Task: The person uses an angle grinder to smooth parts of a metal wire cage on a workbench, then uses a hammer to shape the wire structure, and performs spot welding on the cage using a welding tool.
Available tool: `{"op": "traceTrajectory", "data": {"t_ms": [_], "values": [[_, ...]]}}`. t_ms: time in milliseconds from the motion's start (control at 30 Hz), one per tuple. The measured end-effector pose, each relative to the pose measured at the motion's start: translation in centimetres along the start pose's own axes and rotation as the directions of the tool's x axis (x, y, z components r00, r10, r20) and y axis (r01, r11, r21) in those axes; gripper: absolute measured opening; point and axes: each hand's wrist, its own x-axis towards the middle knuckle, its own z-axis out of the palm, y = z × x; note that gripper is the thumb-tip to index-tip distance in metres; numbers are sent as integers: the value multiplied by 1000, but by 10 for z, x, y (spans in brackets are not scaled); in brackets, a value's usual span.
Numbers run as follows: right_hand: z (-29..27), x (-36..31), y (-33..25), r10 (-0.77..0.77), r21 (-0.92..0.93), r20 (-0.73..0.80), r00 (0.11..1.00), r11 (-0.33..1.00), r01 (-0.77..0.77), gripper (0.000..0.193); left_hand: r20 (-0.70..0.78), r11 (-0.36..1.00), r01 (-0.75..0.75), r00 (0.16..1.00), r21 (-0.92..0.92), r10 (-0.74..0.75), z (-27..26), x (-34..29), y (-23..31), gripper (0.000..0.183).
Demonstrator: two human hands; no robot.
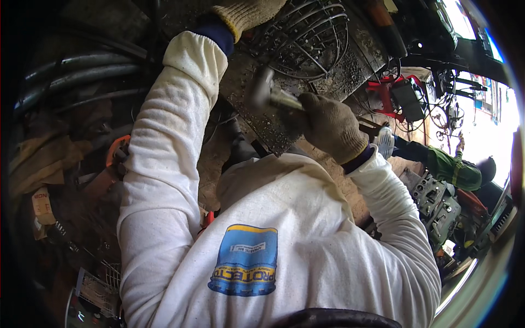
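My right hand (333, 127), in a knitted work glove, is wrapped round the handle of a hammer (285, 99). The hammer's metal head is smeared by motion and hangs over the near part of a dark, gritty worktable (235, 82). My left hand (249, 13), gloved too, reaches to the top edge of the picture, which cuts off its fingers. Beside it lies a round cage of bent metal rods (311, 41) on the tabletop, its upper part also out of the picture. The hammer head is apart from the cage.
At the left lie curved metal pipes (82, 65) and an orange tool part (117, 150). A red plastic chair (388, 98) stands beyond the table. Farther right is a person in a green top (459, 169), near grey metal machine parts (437, 205). Dark grit covers the tabletop.
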Motion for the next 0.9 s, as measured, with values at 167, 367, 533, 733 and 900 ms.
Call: {"op": "traceTrajectory", "data": {"t_ms": [167, 367, 533, 733, 900], "values": [[-4, -27, -17, 68, 191, 225, 972, 975, -113, 43, 119, 1000, -29, 992, 1, 29, -5, -3, -6, 49], [20, -56, -5, 103, 529, 79, 992, 839, -129, 42, 137, 910, 327, 944, -256, -300, -4, 0, 12, 40], [27, -62, 3, 176, 755, 310, 934, 552, -354, 41, -89, 917, -278, 945, 286, 315, 21, 5, -43, 39], [23, -57, -1, 241, 897, 285, 928, 275, -347, 42, -110, 805, -398, 866, 439, 488, 31, 16, -66, 40], [30, -49, -11, 62, 232, -209, 976, 973, -12, 36, -176, 845, -413, 855, 340, 489, 18, 9, -39, 36]]}}
